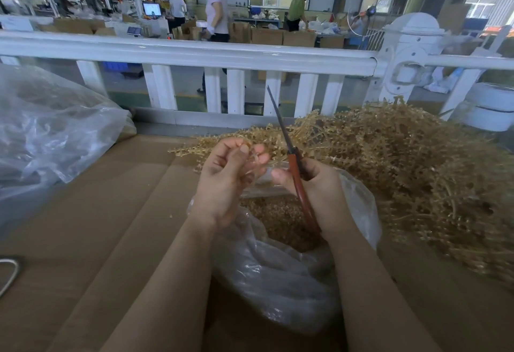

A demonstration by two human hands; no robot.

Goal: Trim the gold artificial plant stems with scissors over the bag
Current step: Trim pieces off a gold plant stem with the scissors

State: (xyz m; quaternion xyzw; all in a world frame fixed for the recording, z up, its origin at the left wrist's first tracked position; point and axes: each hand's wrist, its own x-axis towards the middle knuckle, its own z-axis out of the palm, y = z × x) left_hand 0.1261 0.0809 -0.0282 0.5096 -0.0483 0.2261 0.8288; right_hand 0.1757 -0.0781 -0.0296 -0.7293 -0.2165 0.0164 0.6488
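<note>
My right hand (319, 184) grips red-handled scissors (296, 169), their closed blades pointing up and away toward the fence. My left hand (228, 173) pinches a thin gold stem piece (254, 157) between thumb and fingers, just left of the scissors. Both hands hover above a clear plastic bag (278, 268) holding gold trimmings (275, 215). A big pile of gold artificial plant stems (403, 162) lies to the right and behind the hands on the cardboard surface (111, 212).
A large clear plastic bag (50, 129) bulges at the left. A white fence (194, 54) runs across behind the work surface. A metal loop (9, 271) shows at the left edge. People and cardboard boxes fill the hall beyond.
</note>
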